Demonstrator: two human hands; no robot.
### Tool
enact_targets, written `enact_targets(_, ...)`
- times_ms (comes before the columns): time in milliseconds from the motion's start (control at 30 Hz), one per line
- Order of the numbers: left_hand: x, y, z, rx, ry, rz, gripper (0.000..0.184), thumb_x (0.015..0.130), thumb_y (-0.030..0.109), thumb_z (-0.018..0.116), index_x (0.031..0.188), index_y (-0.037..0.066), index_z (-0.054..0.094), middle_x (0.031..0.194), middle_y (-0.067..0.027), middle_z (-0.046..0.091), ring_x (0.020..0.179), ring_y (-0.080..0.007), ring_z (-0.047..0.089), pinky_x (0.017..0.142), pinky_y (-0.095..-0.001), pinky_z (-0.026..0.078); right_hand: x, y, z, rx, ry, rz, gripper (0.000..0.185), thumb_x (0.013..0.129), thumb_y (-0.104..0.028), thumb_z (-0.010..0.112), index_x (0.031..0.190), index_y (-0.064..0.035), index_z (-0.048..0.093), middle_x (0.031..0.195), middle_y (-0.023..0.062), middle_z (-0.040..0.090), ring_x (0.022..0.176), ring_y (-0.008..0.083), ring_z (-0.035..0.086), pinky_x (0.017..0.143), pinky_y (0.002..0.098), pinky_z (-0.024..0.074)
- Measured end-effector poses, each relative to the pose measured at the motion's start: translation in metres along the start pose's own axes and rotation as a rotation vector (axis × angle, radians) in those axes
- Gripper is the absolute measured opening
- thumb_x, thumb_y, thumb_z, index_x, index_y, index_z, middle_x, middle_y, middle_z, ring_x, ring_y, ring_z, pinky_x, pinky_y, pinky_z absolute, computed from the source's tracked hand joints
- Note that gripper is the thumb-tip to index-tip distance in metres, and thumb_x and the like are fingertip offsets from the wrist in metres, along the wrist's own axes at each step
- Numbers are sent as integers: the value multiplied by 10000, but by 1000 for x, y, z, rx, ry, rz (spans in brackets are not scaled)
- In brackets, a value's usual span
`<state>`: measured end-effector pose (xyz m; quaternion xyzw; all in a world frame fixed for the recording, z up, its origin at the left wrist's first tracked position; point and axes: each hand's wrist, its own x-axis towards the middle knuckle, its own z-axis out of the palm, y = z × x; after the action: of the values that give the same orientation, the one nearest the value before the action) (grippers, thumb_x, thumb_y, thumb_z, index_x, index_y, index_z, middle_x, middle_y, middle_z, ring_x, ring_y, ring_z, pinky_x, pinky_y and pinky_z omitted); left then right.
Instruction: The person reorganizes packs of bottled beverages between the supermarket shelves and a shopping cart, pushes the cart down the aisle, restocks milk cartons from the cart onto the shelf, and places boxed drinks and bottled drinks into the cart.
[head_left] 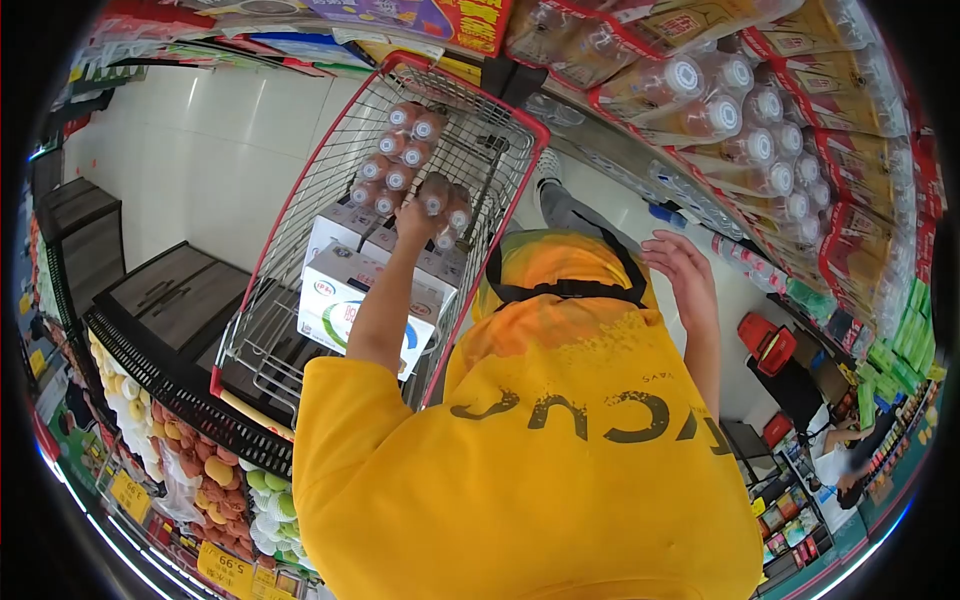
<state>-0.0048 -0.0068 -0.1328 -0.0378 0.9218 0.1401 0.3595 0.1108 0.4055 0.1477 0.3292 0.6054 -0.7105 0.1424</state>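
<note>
My left hand (414, 222) reaches into a shopping cart (318, 165) with a red rim. Its fingers close on a drink bottle (435, 192) with a pale cap, one of a small group at the cart's right side. Just left of that hand, more capped bottles (397, 148) stand close together. Beneath my left forearm lie white printed cartons (345, 290), partly covered by the arm. My right hand (682, 268) hangs beside my right hip with its fingers stretched out and nothing in it.
Wrapped bottle packs (740, 120) are stacked on the right. Fruit displays (210, 480) with price signs line the lower left, near dark wooden crates (170, 290). A person (835, 465) is at the far right beyond a red basket (767, 342).
</note>
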Motion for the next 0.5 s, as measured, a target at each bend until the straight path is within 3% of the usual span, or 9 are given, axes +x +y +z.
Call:
enact_targets(133, 0, -10, 2, -127, 165, -13, 864, 602, 579, 798, 1176, -19, 555, 1191, -211, 587, 1149, -335, 543, 974, -431, 413, 3, 5, 3, -59, -50, 1, 307, 930, -138, 490, 1185, 14, 569, 1061, 136, 658, 994, 196, 627, 892, 283, 471)
enact_targets(200, 4, -7, 6, -50, 147, 3, 898, 608, 626, 773, 1187, -23, 550, 1210, -203, 576, 1153, -353, 534, 990, -442, 401, 0, 5, 3, -62, -41, -3, 306, 930, -135, 488, 1185, 14, 569, 1061, 134, 657, 992, 196, 627, 891, 283, 471)
enact_targets(267, 9, -3, 12, 19, 72, -103, 750, 627, 551, 785, 1166, 59, 609, 1300, -190, 496, 1264, -343, 396, 1049, -473, 336, -3, 3, 0, -67, -35, -11, 306, 929, -131, 487, 1186, 14, 569, 1062, 132, 657, 990, 195, 627, 890, 283, 470)
enact_targets(333, 0, 1, 14, 69, 133, -10, 780, 623, 562, 785, 1183, 48, 605, 1243, -195, 545, 1211, -333, 477, 1010, -442, 397, -5, 7, -2, -48, 16, -1, 308, 922, -125, 489, 1184, 15, 568, 1062, 132, 657, 987, 196, 627, 885, 282, 471)
enact_targets(433, 10, 11, 9, 198, -231, 115, 839, 632, 591, 768, 1227, 29, 581, 1145, -236, 611, 1072, -334, 610, 889, -376, 495, -5, 15, -3, -28, 54, 17, 305, 921, -120, 487, 1183, 12, 569, 1060, 133, 657, 978, 202, 631, 882, 285, 473)
enact_targets(500, 24, -23, 42, 51, -157, 146, 875, 638, 620, 750, 1244, 17, 565, 1173, -254, 595, 1101, -343, 593, 903, -383, 487, -3, 26, -5, -24, 20, 24, 301, 923, -121, 486, 1181, 11, 570, 1057, 132, 658, 971, 204, 633, 881, 287, 474)
